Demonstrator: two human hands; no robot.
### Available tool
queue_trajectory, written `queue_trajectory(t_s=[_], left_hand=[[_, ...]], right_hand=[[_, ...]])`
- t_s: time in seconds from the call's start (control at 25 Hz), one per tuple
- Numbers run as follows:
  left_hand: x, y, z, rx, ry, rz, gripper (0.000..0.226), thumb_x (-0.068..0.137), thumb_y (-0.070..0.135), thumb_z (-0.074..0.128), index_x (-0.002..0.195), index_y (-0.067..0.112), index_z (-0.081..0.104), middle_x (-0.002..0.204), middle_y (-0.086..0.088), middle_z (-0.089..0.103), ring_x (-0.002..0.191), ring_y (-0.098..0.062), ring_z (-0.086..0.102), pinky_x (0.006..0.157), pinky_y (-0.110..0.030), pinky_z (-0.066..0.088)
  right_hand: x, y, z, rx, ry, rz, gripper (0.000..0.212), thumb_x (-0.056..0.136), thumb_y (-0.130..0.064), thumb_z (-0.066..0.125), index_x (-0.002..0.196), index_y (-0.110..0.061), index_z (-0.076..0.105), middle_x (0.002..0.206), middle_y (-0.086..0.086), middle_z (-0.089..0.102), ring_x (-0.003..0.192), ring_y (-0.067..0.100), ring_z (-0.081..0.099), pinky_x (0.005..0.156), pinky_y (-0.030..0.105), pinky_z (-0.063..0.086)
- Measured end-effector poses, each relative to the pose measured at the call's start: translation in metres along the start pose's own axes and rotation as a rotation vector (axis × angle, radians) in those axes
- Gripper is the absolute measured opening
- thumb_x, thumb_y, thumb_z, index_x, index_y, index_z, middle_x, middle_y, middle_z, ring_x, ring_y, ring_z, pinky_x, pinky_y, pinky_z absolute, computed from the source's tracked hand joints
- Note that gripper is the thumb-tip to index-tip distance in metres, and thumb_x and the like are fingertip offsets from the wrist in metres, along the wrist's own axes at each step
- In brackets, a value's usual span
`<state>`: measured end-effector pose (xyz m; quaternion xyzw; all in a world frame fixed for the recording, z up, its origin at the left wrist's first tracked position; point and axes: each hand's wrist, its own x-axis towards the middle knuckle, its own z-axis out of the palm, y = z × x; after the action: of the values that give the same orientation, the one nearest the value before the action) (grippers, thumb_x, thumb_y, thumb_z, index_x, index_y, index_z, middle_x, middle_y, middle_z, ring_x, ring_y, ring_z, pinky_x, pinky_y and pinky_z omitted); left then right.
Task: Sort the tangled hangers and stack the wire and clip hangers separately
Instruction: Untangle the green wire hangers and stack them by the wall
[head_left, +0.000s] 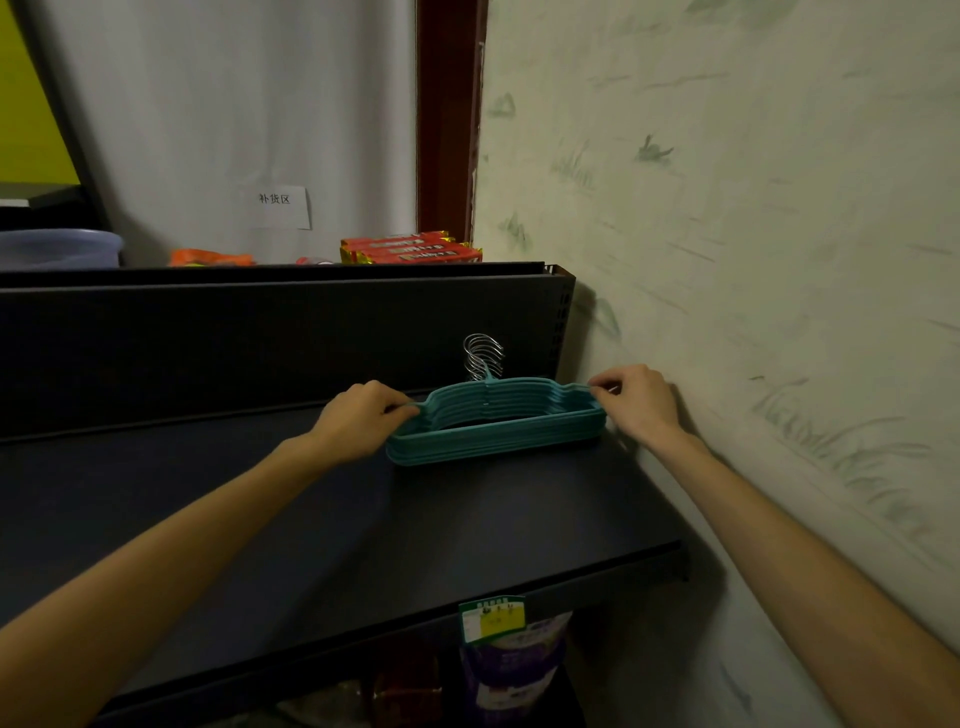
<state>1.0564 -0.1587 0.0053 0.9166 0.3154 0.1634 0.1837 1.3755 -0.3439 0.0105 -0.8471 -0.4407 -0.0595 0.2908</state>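
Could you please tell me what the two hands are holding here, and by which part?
The top teal hanger of the stack: left hand pinches its left shoulder end, right hand its right end.

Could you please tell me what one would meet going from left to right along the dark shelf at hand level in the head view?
Left hand gripping the stack's left end → stack of teal hangers lying on the dark shelf → right hand pinching the stack's right end → painted wall.
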Motion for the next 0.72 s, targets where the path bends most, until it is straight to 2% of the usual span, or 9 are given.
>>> queue_trajectory(t_s=[0.12,0.2,0.28,0.48,0.6,0.72], left_hand=[[0.005,0.001,-0.001,0.039,-0.081,-0.020,0.022,0.102,0.030,0.056,0.112,0.022,0.074,0.068,0.001,0.065,0.050,-0.007,0.051,0.047,-0.022,0.036],[0.014,0.003,-0.005,0.060,-0.165,-0.042,0.020,0.100,0.026,0.060,0.109,0.018,0.075,0.074,-0.002,0.070,0.055,-0.010,0.061,0.050,-0.025,0.048],[0.024,0.005,-0.010,0.046,-0.237,-0.082,0.015,0.098,0.022,0.063,0.104,0.014,0.074,0.082,-0.007,0.073,0.062,-0.015,0.070,0.056,-0.026,0.058],[0.038,0.014,-0.014,0.144,-0.308,-0.136,0.011,0.093,0.017,0.067,0.090,0.010,0.075,0.066,-0.002,0.067,0.053,-0.010,0.065,0.047,-0.018,0.048],[0.040,0.016,-0.013,0.150,-0.316,-0.178,0.011,0.092,0.015,0.067,0.083,0.015,0.073,0.065,-0.002,0.067,0.048,-0.007,0.064,0.046,-0.017,0.047],[0.041,0.019,-0.014,0.130,-0.330,-0.216,0.010,0.093,0.014,0.067,0.084,0.013,0.071,0.069,-0.005,0.067,0.055,-0.012,0.067,0.048,-0.019,0.050]], right_hand=[[0.005,0.000,-0.007,-0.106,-0.092,-0.059,0.020,0.089,-0.034,0.071,0.107,-0.027,0.077,0.100,-0.004,0.076,0.092,0.018,0.069,0.078,0.031,0.053],[0.014,-0.004,-0.007,-0.110,-0.205,-0.106,0.026,0.087,-0.036,0.075,0.111,-0.027,0.076,0.102,-0.004,0.074,0.091,0.016,0.065,0.076,0.028,0.047],[0.028,-0.010,-0.002,-0.128,-0.336,-0.132,0.028,0.085,-0.033,0.078,0.110,-0.021,0.077,0.098,-0.001,0.074,0.088,0.016,0.065,0.075,0.028,0.047],[0.061,-0.013,0.004,-0.275,-0.521,-0.176,0.021,0.086,-0.025,0.078,0.103,-0.013,0.079,0.078,0.001,0.069,0.070,0.016,0.064,0.067,0.028,0.052],[0.068,-0.011,0.002,-0.270,-0.553,-0.256,0.020,0.086,-0.023,0.078,0.104,-0.014,0.080,0.075,0.000,0.069,0.069,0.014,0.066,0.068,0.031,0.058],[0.074,-0.013,0.000,-0.288,-0.591,-0.263,0.024,0.085,-0.023,0.079,0.107,-0.012,0.079,0.078,-0.001,0.069,0.071,0.013,0.066,0.072,0.034,0.060]])
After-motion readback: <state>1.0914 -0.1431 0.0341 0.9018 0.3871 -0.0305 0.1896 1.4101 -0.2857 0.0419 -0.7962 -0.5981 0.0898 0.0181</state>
